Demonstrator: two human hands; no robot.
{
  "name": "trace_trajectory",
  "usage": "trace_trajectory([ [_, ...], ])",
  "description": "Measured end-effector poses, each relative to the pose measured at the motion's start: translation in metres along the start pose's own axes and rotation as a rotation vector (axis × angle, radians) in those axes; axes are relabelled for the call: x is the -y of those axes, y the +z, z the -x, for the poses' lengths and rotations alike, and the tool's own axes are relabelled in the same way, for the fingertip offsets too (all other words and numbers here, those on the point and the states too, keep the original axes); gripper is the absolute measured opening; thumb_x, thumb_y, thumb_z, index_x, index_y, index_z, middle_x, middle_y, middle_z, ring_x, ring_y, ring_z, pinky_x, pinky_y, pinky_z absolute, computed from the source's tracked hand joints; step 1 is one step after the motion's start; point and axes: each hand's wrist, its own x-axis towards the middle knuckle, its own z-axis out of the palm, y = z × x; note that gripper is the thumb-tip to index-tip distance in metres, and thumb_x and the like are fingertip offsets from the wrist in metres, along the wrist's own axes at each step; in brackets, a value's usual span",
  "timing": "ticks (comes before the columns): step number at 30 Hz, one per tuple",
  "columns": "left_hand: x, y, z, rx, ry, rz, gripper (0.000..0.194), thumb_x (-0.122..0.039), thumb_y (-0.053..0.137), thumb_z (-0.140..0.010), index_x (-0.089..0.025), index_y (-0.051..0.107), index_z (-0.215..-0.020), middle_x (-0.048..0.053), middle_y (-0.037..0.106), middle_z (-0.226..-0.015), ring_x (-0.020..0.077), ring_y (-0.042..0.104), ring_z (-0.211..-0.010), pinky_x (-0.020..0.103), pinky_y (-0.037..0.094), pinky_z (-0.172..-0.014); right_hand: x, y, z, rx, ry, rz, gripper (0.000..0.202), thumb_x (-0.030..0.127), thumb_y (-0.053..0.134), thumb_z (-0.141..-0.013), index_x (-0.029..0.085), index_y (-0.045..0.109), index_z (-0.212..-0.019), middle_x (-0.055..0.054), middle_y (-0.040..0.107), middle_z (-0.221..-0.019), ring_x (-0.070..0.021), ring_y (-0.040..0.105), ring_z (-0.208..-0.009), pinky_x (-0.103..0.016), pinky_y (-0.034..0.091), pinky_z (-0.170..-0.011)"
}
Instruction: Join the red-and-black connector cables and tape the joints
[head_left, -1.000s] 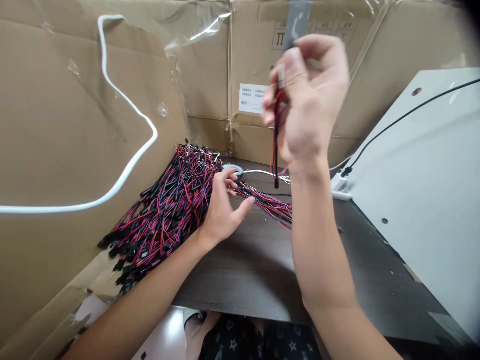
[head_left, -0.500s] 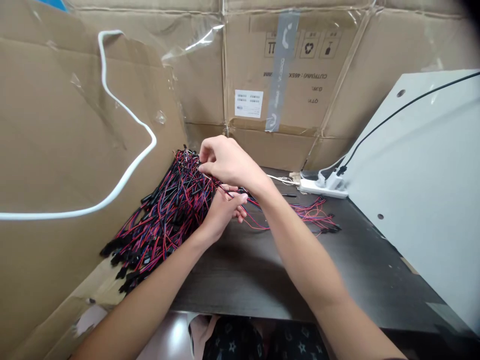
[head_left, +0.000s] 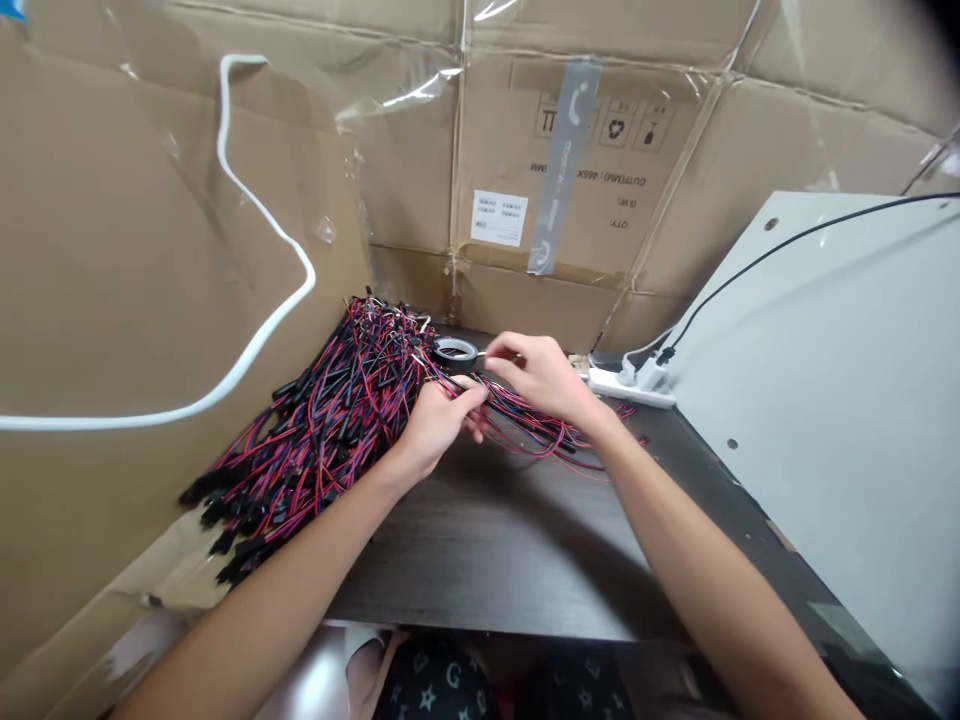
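Currently, the left hand has its fingers closed on thin wires beside the heap on the counter — the right hand, fingers curled nearly together, holds what I cannot tell.

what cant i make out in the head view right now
All in the head view:
Left hand: how many wires its grip takes in, hidden by the hand itself.
Right hand: blur leaves unclear whether its grip holds anything.
Wires on the right: part of their length, hidden by the right forearm.
White label: print too small to read.
Black cable: cut off by the right edge.
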Motion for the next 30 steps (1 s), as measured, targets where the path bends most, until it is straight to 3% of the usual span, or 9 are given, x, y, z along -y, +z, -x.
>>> trace_trajectory([
  [2,0.0,-0.002,0.0,0.025,-0.052,-0.006,0.024,-0.03,0.073,-0.069,-0.01,0.062,-0.074,0.003,0.061,-0.062,0.0138,0.061,-0.051,0.022,0.048,-0.041,-0.027,-0.005,0.027,-0.011,0.108,-0.027,0.02,0.028,0.048,-0.09,0.017,0.063,-0.081,-0.001,0.065,-0.077,-0.0128,0.056,-0.07,-0.025,0.042,-0.07],
  [5,0.001,-0.004,-0.001,0.062,-0.109,0.024,0.027,-0.031,0.075,-0.068,-0.009,0.064,-0.078,0.005,0.064,-0.066,0.0153,0.063,-0.055,0.023,0.049,-0.044,-0.051,-0.005,0.064,0.087,0.264,-0.234,0.03,0.038,0.044,-0.093,0.017,0.063,-0.086,-0.006,0.067,-0.086,-0.0154,0.06,-0.079,-0.028,0.046,-0.075],
  [9,0.001,-0.005,-0.001,0.083,-0.145,0.053,0.026,-0.031,0.078,-0.066,-0.009,0.066,-0.076,0.005,0.065,-0.067,0.014,0.063,-0.057,0.025,0.052,-0.053,-0.055,0.006,0.089,0.264,0.434,-0.672,0.038,0.051,0.049,-0.089,0.015,0.061,-0.095,-0.009,0.069,-0.088,-0.0165,0.065,-0.078,-0.032,0.05,-0.076],
  [12,0.0,-0.008,-0.001,0.125,-0.144,-0.009,0.023,-0.026,0.08,-0.062,-0.01,0.068,-0.073,0.004,0.067,-0.069,0.0135,0.063,-0.06,0.028,0.054,-0.065,-0.053,0.011,0.092,0.386,0.492,-0.85,0.04,0.053,0.057,-0.084,0.014,0.059,-0.096,-0.008,0.068,-0.08,-0.014,0.062,-0.063,-0.028,0.05,-0.059],
  [15,-0.001,-0.011,-0.003,0.145,-0.107,-0.129,0.018,-0.023,0.08,-0.061,-0.011,0.071,-0.072,0.006,0.07,-0.076,0.0155,0.065,-0.072,0.029,0.051,-0.075,-0.052,0.01,0.092,0.478,0.496,-0.756,0.034,0.048,0.056,-0.086,0.014,0.06,-0.088,-0.006,0.066,-0.076,-0.009,0.053,-0.05,-0.021,0.041,-0.044],
  [18,0.001,-0.014,-0.004,0.118,-0.098,-0.194,0.017,-0.022,0.078,-0.062,-0.012,0.071,-0.073,0.007,0.071,-0.078,0.0155,0.064,-0.076,0.028,0.05,-0.077,-0.046,0.006,0.091,0.53,0.454,-0.55,0.026,0.038,0.049,-0.09,0.015,0.06,-0.084,-0.004,0.065,-0.074,-0.0076,0.049,-0.047,-0.021,0.038,-0.044],
  [21,0.003,-0.015,-0.005,0.11,-0.142,-0.193,0.018,-0.023,0.078,-0.063,-0.011,0.069,-0.074,0.006,0.069,-0.076,0.0152,0.065,-0.071,0.029,0.052,-0.073,-0.038,0.004,0.089,0.463,0.351,-0.25,0.015,0.026,0.052,-0.087,0.016,0.062,-0.081,-0.001,0.062,-0.065,-0.0094,0.05,-0.051,-0.024,0.041,-0.053],
  [24,0.006,-0.014,-0.006,0.072,-0.144,-0.169,0.021,-0.026,0.078,-0.063,-0.011,0.067,-0.072,0.004,0.067,-0.074,0.0151,0.066,-0.062,0.03,0.055,-0.066,-0.034,0.007,0.088,0.356,0.249,-0.052,0.014,0.024,0.053,-0.087,0.018,0.062,-0.077,-0.001,0.061,-0.063,-0.0118,0.052,-0.058,-0.026,0.039,-0.06],
  [30,0.01,-0.009,-0.005,0.028,-0.138,-0.151,0.026,-0.028,0.077,-0.066,-0.009,0.063,-0.077,0.005,0.066,-0.062,0.0186,0.067,-0.057,0.028,0.056,-0.056,-0.041,0.016,0.094,0.304,0.282,-0.024,0.012,0.027,0.052,-0.087,0.02,0.05,-0.077,0.0,0.06,-0.065,-0.0123,0.054,-0.056,-0.026,0.038,-0.056],
])
